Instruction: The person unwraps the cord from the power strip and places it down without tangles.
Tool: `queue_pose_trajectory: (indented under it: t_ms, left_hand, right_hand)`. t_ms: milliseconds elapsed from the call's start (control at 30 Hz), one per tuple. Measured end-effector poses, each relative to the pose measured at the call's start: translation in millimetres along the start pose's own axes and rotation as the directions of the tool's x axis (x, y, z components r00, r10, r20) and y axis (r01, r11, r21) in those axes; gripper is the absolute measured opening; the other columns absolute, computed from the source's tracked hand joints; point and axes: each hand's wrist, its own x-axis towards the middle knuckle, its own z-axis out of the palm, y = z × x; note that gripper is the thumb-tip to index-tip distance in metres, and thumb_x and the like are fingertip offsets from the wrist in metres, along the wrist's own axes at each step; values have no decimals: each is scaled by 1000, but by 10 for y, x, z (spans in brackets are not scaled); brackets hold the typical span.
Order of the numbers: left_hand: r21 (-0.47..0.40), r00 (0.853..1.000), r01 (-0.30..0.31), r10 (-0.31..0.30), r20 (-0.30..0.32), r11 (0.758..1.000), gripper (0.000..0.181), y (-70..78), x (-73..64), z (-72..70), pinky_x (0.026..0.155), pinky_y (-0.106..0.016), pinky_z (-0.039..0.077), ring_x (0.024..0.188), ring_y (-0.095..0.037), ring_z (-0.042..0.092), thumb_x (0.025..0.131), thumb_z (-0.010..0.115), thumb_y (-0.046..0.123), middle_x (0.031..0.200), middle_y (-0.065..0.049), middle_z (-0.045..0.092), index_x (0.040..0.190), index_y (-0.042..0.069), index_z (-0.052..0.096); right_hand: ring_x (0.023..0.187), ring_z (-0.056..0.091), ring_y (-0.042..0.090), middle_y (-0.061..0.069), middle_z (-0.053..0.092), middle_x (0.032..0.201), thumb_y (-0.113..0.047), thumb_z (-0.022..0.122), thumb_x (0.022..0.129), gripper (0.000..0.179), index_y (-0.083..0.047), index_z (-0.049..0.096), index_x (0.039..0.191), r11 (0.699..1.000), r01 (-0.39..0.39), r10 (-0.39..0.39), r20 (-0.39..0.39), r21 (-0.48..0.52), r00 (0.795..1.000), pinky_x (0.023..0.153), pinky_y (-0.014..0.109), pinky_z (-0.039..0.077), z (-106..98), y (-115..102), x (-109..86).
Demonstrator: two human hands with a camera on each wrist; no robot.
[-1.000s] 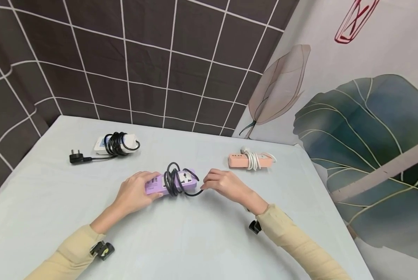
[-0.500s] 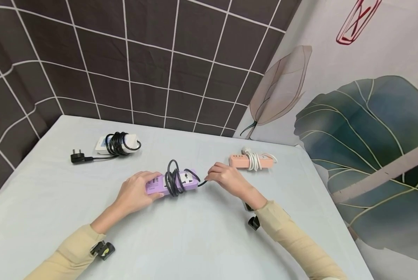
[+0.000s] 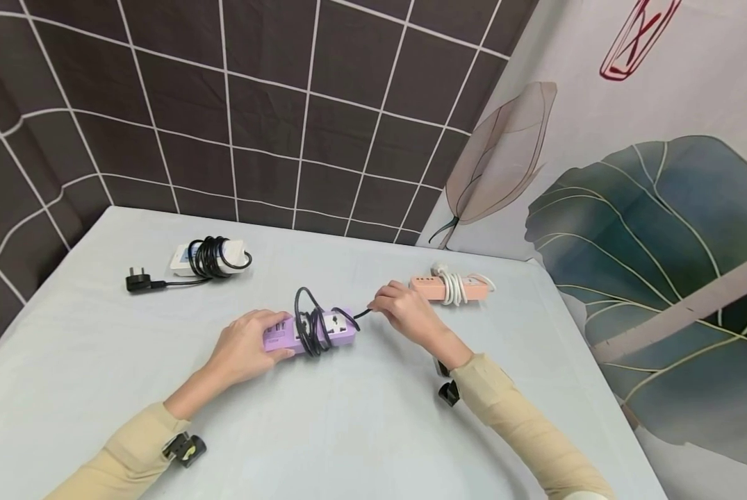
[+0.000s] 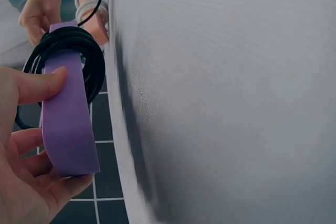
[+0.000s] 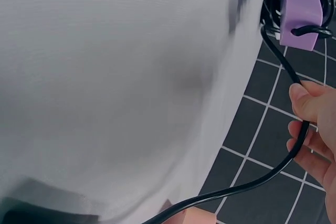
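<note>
My left hand (image 3: 242, 349) holds the left end of a purple power strip (image 3: 279, 335), thumb on the near side and fingers on the far side. In the left wrist view the strip (image 4: 68, 129) is above its shadow on the tabletop. Several turns of black cord (image 3: 313, 337) wrap its middle, and one loop stands up loosely. Off the strip's right end, my right hand (image 3: 407, 312) pinches the cord between thumb and fingers. In the right wrist view the cord (image 5: 262, 179) runs from the strip through that hand and on past it; its plug is out of sight.
A white power strip (image 3: 232, 251) wound in black cord lies at the back left, its black plug (image 3: 138, 280) stretched leftward. Just beyond my right hand lies a pink power strip (image 3: 428, 288) wrapped in white cord. The pale table (image 3: 323, 430) meets a dark gridded cloth (image 3: 260, 173) behind.
My right hand has moved slightly right and away from me with the cord. The left hand and purple strip have shifted a little right and toward me, and the upright loop has changed shape.
</note>
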Motion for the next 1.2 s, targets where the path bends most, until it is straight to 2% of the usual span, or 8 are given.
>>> queue_pose_trajectory:
  t_ms: [500,700,833,933,1200]
  left_hand:
    - [4,1000,-1,1,5,1000,61,8,-8,-11,93,-59,45,113,-44,58,70,82,24,121,-25,63,124,3,63]
    - [8,1000,2,-2,6,1000,61,-11,2,-24,87,-56,48,107,-42,60,69,83,24,119,-25,64,123,3,63]
    - [8,1000,-2,2,-1,1000,61,-32,12,-26,82,-53,50,102,-39,62,69,83,24,117,-24,65,123,3,63]
    - [6,1000,1,-1,-7,1000,60,-43,14,-31,86,-55,48,106,-41,61,69,83,24,118,-24,65,122,3,64]
    - [15,1000,8,-8,-20,1000,59,-82,17,-49,88,-56,47,110,-42,59,70,82,24,120,-25,64,122,1,64]
  right_hand:
    - [83,63,18,2,71,88,4,70,80,17,-9,74,90,998,-67,66,-68,-22,996,72,28,53,-72,33,51]
    - [81,63,18,2,71,87,3,71,80,15,-10,74,89,995,-89,85,-127,-31,988,68,28,53,-143,47,17]
    - [81,64,17,0,72,86,2,72,79,16,-12,74,88,994,-99,88,-178,-54,980,61,29,50,-186,50,-20]
    - [80,63,17,0,71,85,3,73,78,18,-13,74,88,993,-96,81,-218,-61,973,57,29,46,-217,50,-57]
    - [82,63,21,4,71,86,11,72,76,24,-9,75,89,999,-36,25,-285,-35,958,73,33,52,-328,22,-148]
